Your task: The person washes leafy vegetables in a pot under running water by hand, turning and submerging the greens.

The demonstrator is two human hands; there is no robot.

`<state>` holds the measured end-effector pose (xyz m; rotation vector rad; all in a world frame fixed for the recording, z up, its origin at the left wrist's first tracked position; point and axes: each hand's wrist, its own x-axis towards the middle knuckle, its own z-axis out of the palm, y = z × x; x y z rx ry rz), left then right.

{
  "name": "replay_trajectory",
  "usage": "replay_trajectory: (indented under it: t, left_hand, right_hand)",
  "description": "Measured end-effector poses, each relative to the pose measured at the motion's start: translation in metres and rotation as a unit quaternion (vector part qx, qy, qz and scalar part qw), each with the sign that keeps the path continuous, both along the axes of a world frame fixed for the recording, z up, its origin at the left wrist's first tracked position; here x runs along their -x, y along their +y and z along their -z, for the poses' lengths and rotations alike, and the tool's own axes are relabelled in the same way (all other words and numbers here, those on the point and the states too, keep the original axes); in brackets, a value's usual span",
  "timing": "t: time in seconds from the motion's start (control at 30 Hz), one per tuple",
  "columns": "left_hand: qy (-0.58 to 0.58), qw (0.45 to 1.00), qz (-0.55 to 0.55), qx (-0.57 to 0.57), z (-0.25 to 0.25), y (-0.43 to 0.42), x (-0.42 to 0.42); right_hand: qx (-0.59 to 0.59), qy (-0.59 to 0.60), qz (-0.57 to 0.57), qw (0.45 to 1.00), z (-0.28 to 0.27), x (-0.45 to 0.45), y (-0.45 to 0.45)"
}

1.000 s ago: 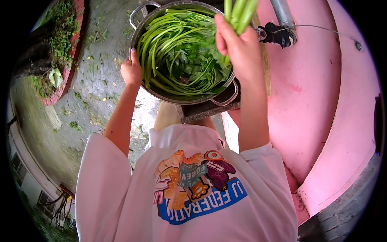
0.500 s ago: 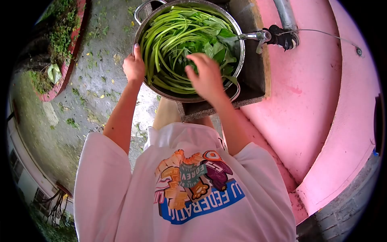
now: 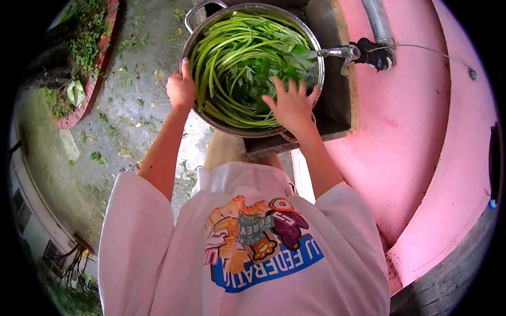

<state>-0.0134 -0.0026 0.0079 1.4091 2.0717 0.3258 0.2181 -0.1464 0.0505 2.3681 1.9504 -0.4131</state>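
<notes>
Long green leafy stems, like water spinach [image 3: 221,58], lie coiled in a round metal pot [image 3: 185,52], with the leaves gathered toward its right side. My left hand [image 3: 181,88] grips the pot's left rim, thumb on top and the other fingers partly hidden. Over the lower right of the greens, my right hand [image 3: 293,102] is spread open, its fingertips at the leaves. Whether it presses on them I cannot tell. A metal tap [image 3: 340,52] points over the pot's right rim.
The pot rests over a dark stone sink [image 3: 337,100] against a pink wall [image 3: 400,116]. A grey pipe [image 3: 377,21] with black wrapping feeds the tap, and a thin wire runs right from it. Wet concrete ground [image 3: 142,68] and a brick-edged plant bed [image 3: 87,105] lie left.
My right hand has shifted right, and its fingers have spread apart. My left hand stays on the rim. The whole view has moved slightly.
</notes>
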Motion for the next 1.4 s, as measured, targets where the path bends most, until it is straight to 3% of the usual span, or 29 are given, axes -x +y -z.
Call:
replay_trajectory:
  t: [0.07, 0.13, 0.2, 0.3, 0.43, 0.53, 0.6, 0.67, 0.73, 0.8, 0.83, 0.97, 1.07, 1.17, 1.3, 1.4]
  left_hand:
    - [0.002, 1.000, 0.005, -0.003, 0.002, 0.001, 0.001]
    - [0.000, 1.000, 0.008, 0.017, 0.008, 0.002, 0.004]
    - [-0.002, 1.000, 0.006, 0.021, 0.005, 0.002, 0.002]
    - [0.001, 1.000, -0.004, 0.012, 0.000, 0.001, 0.001]
    - [-0.011, 1.000, -0.005, 0.018, 0.000, 0.000, 0.000]
    - [-0.016, 1.000, -0.006, 0.013, 0.003, 0.000, 0.001]
    - [-0.013, 1.000, -0.006, 0.003, 0.002, 0.000, 0.001]
    - [-0.018, 1.000, 0.000, 0.007, 0.001, 0.000, 0.000]
    - [-0.016, 1.000, -0.003, 0.008, 0.000, 0.000, 0.000]
    - [-0.013, 1.000, -0.006, 0.009, -0.001, 0.000, 0.000]
    - [-0.012, 1.000, -0.005, 0.010, -0.001, 0.000, -0.001]
    - [-0.021, 1.000, -0.007, 0.017, -0.007, 0.000, -0.003]
    - [-0.017, 1.000, -0.007, 0.011, -0.002, 0.000, 0.000]
    - [-0.004, 1.000, -0.006, 0.008, 0.002, 0.001, 0.001]
    - [-0.017, 1.000, -0.002, -0.002, -0.004, 0.000, -0.003]
    - [-0.005, 1.000, 0.001, 0.010, -0.003, 0.000, -0.001]
  right_hand:
    - [-0.135, -0.015, -0.011, 0.991, -0.031, -0.003, 0.022]
    - [-0.154, 0.044, -0.001, 0.987, -0.022, -0.001, 0.043]
    - [-0.088, 0.343, -0.031, 0.935, 0.012, 0.007, 0.056]
    - [0.031, 0.220, -0.059, 0.973, 0.048, 0.042, 0.042]
    - [0.002, 0.236, -0.180, 0.955, 0.050, 0.068, 0.011]
    - [-0.083, 0.247, -0.165, 0.951, 0.045, 0.060, 0.011]
    - [0.001, 0.333, -0.080, 0.940, 0.039, 0.053, 0.022]
    - [0.002, 0.347, -0.047, 0.937, 0.044, 0.054, 0.026]
    - [0.044, 0.482, 0.067, 0.872, 0.054, 0.062, 0.033]
    - [0.055, 0.417, -0.056, 0.906, 0.054, 0.076, 0.027]
    - [-0.033, 0.353, -0.079, 0.932, 0.050, 0.091, 0.014]
    - [0.042, 0.315, -0.060, 0.946, 0.038, 0.077, 0.020]
    - [-0.076, 0.258, -0.002, 0.963, 0.013, 0.052, 0.056]
    - [-0.334, 0.109, -0.064, 0.934, 0.023, 0.032, 0.090]
    - [-0.224, -0.007, -0.139, 0.965, 0.040, 0.028, 0.095]
    - [-0.157, 0.026, -0.100, 0.982, 0.045, 0.023, 0.087]
